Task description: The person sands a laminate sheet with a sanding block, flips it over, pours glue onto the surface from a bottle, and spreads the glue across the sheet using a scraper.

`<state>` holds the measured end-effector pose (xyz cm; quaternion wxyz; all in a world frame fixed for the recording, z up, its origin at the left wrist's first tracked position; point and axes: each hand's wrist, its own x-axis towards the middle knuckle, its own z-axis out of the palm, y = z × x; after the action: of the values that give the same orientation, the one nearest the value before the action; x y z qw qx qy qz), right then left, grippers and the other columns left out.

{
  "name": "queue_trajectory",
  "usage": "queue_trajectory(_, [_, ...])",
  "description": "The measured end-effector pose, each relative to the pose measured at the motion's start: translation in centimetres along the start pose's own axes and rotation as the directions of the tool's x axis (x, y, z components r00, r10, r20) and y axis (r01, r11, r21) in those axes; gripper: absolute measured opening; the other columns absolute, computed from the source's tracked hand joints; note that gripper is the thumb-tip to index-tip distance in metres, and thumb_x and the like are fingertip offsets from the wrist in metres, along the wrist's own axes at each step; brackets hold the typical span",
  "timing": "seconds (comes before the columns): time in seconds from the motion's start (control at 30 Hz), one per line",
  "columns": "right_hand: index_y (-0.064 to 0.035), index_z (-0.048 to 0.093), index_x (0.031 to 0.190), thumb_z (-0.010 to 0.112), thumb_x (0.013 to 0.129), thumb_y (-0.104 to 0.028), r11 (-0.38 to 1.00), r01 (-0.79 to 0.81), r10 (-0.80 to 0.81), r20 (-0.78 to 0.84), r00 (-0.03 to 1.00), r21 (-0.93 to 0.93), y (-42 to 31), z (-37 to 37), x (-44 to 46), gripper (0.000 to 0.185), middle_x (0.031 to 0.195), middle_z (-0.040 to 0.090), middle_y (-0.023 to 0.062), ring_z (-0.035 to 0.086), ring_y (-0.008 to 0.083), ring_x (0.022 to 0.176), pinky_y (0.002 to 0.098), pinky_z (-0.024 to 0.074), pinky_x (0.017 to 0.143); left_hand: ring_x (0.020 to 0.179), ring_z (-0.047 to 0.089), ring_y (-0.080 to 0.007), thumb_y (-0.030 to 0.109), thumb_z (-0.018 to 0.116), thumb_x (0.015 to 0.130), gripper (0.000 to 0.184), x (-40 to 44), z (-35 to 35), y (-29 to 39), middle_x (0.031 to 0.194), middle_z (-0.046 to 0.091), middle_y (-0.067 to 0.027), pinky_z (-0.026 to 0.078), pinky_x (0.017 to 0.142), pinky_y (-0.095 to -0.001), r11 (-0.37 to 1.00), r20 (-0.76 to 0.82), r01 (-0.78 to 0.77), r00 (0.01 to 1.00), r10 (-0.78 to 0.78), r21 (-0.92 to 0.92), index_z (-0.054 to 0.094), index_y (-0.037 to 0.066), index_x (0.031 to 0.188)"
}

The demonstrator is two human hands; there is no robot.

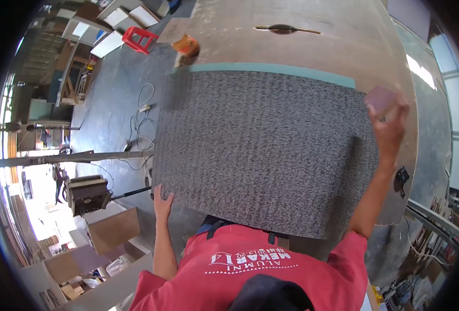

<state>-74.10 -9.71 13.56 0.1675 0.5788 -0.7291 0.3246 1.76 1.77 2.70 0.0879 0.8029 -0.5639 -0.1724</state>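
A large grey panel (260, 150) with a streaked, fabric-like pattern lies flat in front of me, its near edge close to my red shirt. Along its far edge runs a pale teal strip (271, 68). My left hand (162, 203) rests at the near left corner of the panel, fingers apart. Above the panel's far right corner, my right hand (390, 122) is closed on a flat pinkish piece (381, 99), slightly blurred; its kind is unclear.
The panel lies on a big brown worktable (229, 31). On it are an orange object (186, 45), an oval dark fitting (282, 29) and a small black item (401, 177). A red stool (139, 40), cables (139, 122) and a cardboard-coloured box (114, 229) stand around it.
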Motion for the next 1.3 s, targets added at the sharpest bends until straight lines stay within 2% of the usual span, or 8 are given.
queue_trajectory(0.2, [-0.0177, 0.042, 0.154, 0.087, 0.075, -0.029, 0.996, 0.086, -0.079, 0.736, 0.672, 0.028, -19.7, 6.0, -0.8, 0.092, 0.126, 0.061, 0.0212, 0.067, 0.0376, 0.106, 0.0532, 0.0497, 0.097, 0.153, 0.026, -0.0427, 0.030, 0.078, 0.083, 0.081, 6.4, 1.1, -2.8, 0.164, 0.031, -0.0223, 0.024, 0.122, -0.0555, 0.970, -0.033, -0.244, 0.969, 0.243, -0.016, 0.044, 0.008, 0.153])
queue_trajectory(0.3, [-0.0227, 0.038, 0.155, 0.087, 0.075, -0.034, 0.989, 0.149, -0.110, 0.750, 0.652, 0.015, -25.3, 12.5, -2.9, 0.095, 0.137, 0.057, 0.0244, 0.060, 0.0405, 0.122, 0.0543, 0.0465, 0.104, 0.155, 0.017, -0.0455, 0.036, 0.078, 0.082, 0.088, 8.4, 1.0, -1.1, 0.167, 0.025, -0.0212, 0.017, 0.119, -0.0682, 0.948, 0.041, -0.313, 0.950, 0.311, 0.062, 0.039, 0.010, 0.157])
queue_trajectory(0.4, [-0.0153, 0.046, 0.150, 0.084, 0.079, -0.046, 0.993, 0.079, -0.113, 0.545, 0.831, 0.086, -25.0, 18.2, -7.9, 0.086, 0.135, 0.057, 0.0243, 0.061, 0.0421, 0.120, 0.0550, 0.0469, 0.102, 0.155, 0.012, -0.0473, 0.041, 0.076, 0.081, 0.092, 11.5, 1.2, -1.3, 0.169, 0.021, -0.0200, 0.011, 0.116, -0.0748, 0.873, 0.026, -0.486, 0.873, 0.487, -0.024, 0.036, 0.011, 0.158])
queue_trajectory(0.73, [-0.0099, 0.051, 0.146, 0.065, 0.091, -0.031, 0.966, 0.129, -0.023, 0.421, 0.907, -0.225, -39.6, 22.2, -18.4, 0.061, 0.147, 0.048, 0.0293, 0.050, 0.0458, 0.128, 0.0593, 0.0432, 0.101, 0.156, 0.009, -0.0466, 0.045, 0.076, 0.080, 0.096, 13.9, 3.1, -0.7, 0.171, 0.017, -0.0153, 0.008, 0.121, -0.0685, 0.723, 0.108, -0.680, 0.715, 0.691, -0.122, 0.035, 0.012, 0.160])
queue_trajectory(0.93, [-0.0188, 0.062, 0.133, 0.062, 0.095, -0.032, 0.908, 0.281, -0.390, 0.381, 0.838, 0.310, -54.9, 28.2, -16.8, 0.041, 0.150, 0.046, 0.0249, 0.051, 0.0455, 0.126, 0.0593, 0.0438, 0.100, 0.157, 0.007, -0.0464, 0.044, 0.075, 0.080, 0.095, 13.8, 2.6, -0.3, 0.171, 0.017, -0.0160, 0.009, 0.122, -0.0653, 0.738, 0.161, -0.670, 0.722, 0.673, -0.083, 0.035, 0.012, 0.160])
queue_trajectory(1.07, [-0.0186, 0.061, 0.136, 0.060, 0.096, -0.035, 0.905, 0.276, -0.384, 0.343, 0.857, 0.323, -51.6, 31.1, -13.5, 0.043, 0.151, 0.046, 0.0247, 0.051, 0.0443, 0.126, 0.0611, 0.0434, 0.099, 0.157, 0.007, -0.0448, 0.043, 0.075, 0.081, 0.095, 13.6, 1.9, 0.3, 0.172, 0.016, -0.0151, 0.010, 0.123, -0.0635, 0.746, 0.201, -0.663, 0.725, 0.659, -0.054, 0.033, 0.013, 0.161])
queue_trajectory(1.13, [-0.0182, 0.061, 0.138, 0.058, 0.097, -0.039, 0.979, 0.177, -0.129, 0.374, 0.919, -0.098, -45.5, 31.1, -11.0, 0.046, 0.151, 0.046, 0.0233, 0.052, 0.0412, 0.123, 0.0607, 0.0446, 0.095, 0.157, 0.008, -0.0444, 0.041, 0.074, 0.081, 0.095, 13.4, 2.0, 0.6, 0.172, 0.015, -0.0147, 0.010, 0.123, -0.0628, 0.742, 0.225, -0.670, 0.721, 0.656, -0.018, 0.033, 0.013, 0.161])
queue_trajectory(1.3, [-0.0198, 0.056, 0.145, 0.056, 0.099, -0.042, 0.869, -0.182, 0.323, 0.248, 0.913, -0.460, -23.2, 26.3, -7.5, 0.051, 0.153, 0.045, 0.0198, 0.053, 0.0381, 0.120, 0.0600, 0.0464, 0.093, 0.157, 0.008, -0.0441, 0.039, 0.070, 0.083, 0.091, 12.9, 2.7, 1.7, 0.172, 0.017, -0.0147, 0.011, 0.123, -0.0622, 0.751, 0.198, -0.651, 0.755, 0.626, 0.111, 0.032, 0.013, 0.161])
